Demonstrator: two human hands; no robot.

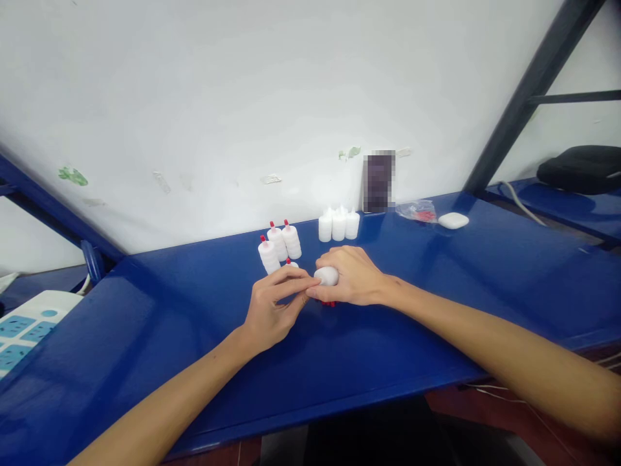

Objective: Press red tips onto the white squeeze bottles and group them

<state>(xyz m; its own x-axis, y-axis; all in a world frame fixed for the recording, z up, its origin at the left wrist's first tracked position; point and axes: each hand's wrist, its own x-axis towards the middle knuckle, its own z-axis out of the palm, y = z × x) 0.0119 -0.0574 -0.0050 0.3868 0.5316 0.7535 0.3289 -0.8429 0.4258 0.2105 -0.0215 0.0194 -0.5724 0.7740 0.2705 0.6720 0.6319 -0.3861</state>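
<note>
Right grip [356, 275]: closed around a white squeeze bottle [328, 276], which it holds above the surface [436, 272]. The fingers wrap its far side and the thumb lies along the near side, apparently to steady the body while leaving the side toward the other hand accessible.

Left grip [276, 307]: fingertips drawn together and brought against the left side of the bottle, seemingly a fine pinch rather than a supporting hold. Whether they pinch the bottle itself or a small part cannot be told.

Small red caps [328, 303] lie just below the right grip, partly hidden by it, presumably within short reach of both hands.

Beyond and left of the right grip, red-capped bottles [292, 243] stand upright close together; one is largely hidden behind the left fingers. Directly beyond the right grip, bottles with bare white tips [338, 226] form a separate upright cluster. The gap suggests sorting by cap.

Farther off, right of the grips, a clear bag [416, 208] containing red pieces lies beside a smooth white object [453, 221], both likely set aside from the handling area.
</note>
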